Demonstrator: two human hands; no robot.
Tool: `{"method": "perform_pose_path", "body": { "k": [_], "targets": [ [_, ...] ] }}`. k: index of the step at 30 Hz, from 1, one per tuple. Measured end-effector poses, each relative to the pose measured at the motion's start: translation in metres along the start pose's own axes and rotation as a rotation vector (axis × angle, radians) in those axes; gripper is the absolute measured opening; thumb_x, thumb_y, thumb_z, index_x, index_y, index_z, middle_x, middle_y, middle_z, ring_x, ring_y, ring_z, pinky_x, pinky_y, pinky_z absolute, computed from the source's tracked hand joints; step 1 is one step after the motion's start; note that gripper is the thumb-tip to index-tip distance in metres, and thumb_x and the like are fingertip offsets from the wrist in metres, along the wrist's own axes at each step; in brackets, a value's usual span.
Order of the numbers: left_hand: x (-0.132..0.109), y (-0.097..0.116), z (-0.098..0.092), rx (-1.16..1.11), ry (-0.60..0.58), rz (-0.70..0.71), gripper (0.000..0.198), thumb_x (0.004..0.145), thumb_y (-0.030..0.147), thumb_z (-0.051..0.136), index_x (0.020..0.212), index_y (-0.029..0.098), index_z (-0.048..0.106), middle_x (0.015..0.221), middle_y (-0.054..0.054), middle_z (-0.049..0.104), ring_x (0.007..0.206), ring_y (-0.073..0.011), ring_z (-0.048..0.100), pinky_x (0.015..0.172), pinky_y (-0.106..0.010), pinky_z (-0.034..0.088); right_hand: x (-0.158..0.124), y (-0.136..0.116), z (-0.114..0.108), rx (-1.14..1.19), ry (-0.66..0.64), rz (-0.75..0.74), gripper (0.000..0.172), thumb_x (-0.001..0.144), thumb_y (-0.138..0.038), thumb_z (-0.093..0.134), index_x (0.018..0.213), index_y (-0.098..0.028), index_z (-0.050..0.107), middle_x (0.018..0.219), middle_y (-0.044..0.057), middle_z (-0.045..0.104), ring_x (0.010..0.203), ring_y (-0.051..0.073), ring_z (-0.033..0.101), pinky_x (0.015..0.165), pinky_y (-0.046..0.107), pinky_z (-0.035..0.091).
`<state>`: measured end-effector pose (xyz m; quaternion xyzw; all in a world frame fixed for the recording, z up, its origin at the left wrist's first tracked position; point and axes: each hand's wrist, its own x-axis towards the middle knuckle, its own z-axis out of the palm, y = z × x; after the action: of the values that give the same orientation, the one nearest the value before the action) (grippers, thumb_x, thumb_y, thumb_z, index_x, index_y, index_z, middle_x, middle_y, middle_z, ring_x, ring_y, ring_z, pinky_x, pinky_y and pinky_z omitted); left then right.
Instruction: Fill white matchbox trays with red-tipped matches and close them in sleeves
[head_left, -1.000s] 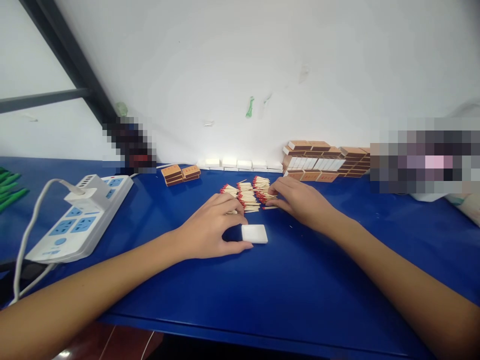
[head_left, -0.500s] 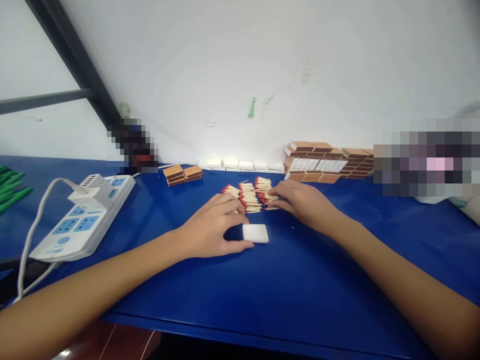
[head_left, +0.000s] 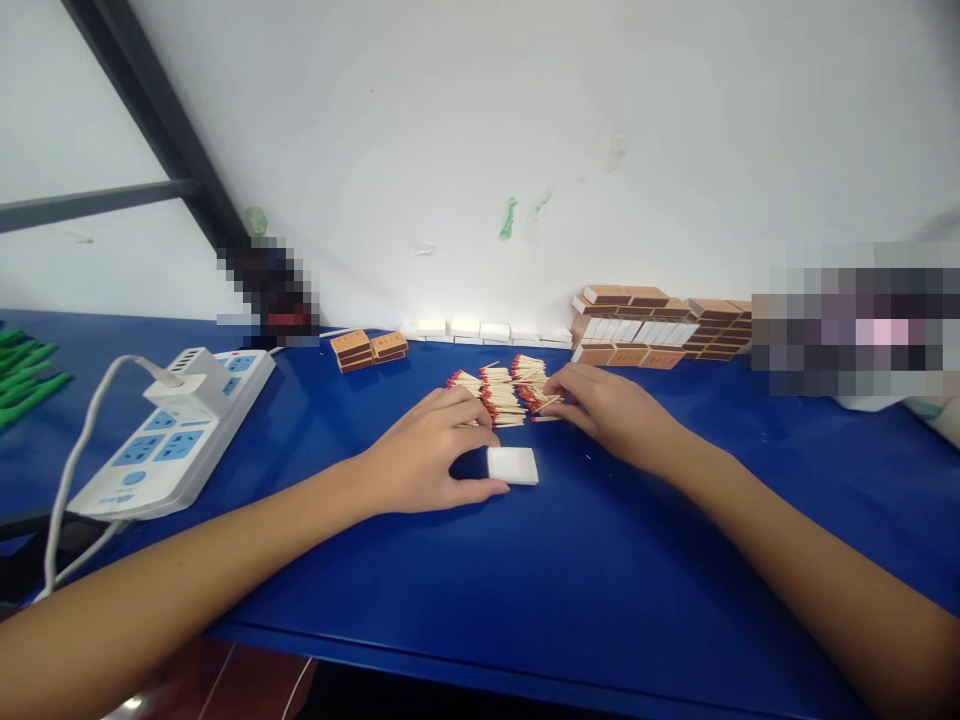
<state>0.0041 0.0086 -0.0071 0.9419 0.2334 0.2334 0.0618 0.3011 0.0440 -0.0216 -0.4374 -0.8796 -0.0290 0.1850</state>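
A small white matchbox tray (head_left: 513, 466) lies on the blue table in front of me. My left hand (head_left: 439, 450) has it between thumb and fingers at its left end. Just beyond it are several loose piles of red-tipped matches (head_left: 504, 400). At the right-hand pile, my right hand (head_left: 600, 408) pinches matches between thumb and fingertips; how many it holds cannot be made out. The curled fingers of my left hand partly cover the left pile.
White trays (head_left: 495, 332) line the wall. Brown matchboxes (head_left: 630, 325) are stacked at the back right, with a smaller stack of matchboxes (head_left: 367, 349) at the back left. A white power strip (head_left: 180, 440) with a cable and green stems (head_left: 30, 375) lie at left.
The whole view has shifted slightly. My right fingers stay at the right-hand match pile with only a slight movement. The left hand keeps its hold on the tray.
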Motion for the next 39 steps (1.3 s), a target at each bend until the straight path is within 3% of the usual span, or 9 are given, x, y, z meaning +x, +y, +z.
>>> {"method": "perform_pose_path", "body": {
  "k": [4,15,27,39],
  "targets": [
    [0.0,0.001,0.0,-0.012,-0.002,-0.002,0.036,0.091,0.05,0.075,0.109,0.019,0.074,0.107,-0.008,0.071,0.105,-0.0251,0.062,0.099,-0.043,0.047,-0.001,0.0,0.001,0.046,-0.003,0.024,0.018,0.102,-0.039,0.059,0.103,-0.021,0.061,0.1,0.009,0.07,0.081,0.023,0.065,0.067,0.032,0.048],
    [-0.001,-0.002,0.001,-0.012,0.002,0.004,0.036,0.092,0.051,0.074,0.109,0.019,0.074,0.106,-0.007,0.072,0.105,-0.0246,0.063,0.099,-0.042,0.049,-0.001,0.0,-0.001,-0.006,0.01,-0.065,0.028,0.106,-0.038,0.052,0.107,-0.02,0.072,0.101,0.011,0.072,0.091,0.025,0.068,0.076,0.036,0.052],
    [0.0,-0.004,0.002,-0.018,0.004,-0.008,0.036,0.091,0.05,0.075,0.11,0.02,0.074,0.106,-0.007,0.073,0.104,-0.0247,0.063,0.099,-0.043,0.049,-0.001,-0.003,-0.003,0.0,0.037,-0.097,0.035,0.108,-0.038,0.047,0.098,-0.02,0.075,0.093,0.011,0.071,0.086,0.024,0.066,0.074,0.035,0.051],
    [0.0,-0.005,0.001,0.017,0.023,-0.034,0.037,0.091,0.05,0.074,0.11,0.019,0.074,0.103,-0.007,0.072,0.102,-0.0242,0.062,0.097,-0.043,0.05,-0.004,-0.009,-0.013,0.082,0.111,-0.104,0.032,0.107,-0.038,0.049,0.103,-0.02,0.076,0.097,0.012,0.074,0.088,0.026,0.068,0.076,0.038,0.053]
  ]
}}
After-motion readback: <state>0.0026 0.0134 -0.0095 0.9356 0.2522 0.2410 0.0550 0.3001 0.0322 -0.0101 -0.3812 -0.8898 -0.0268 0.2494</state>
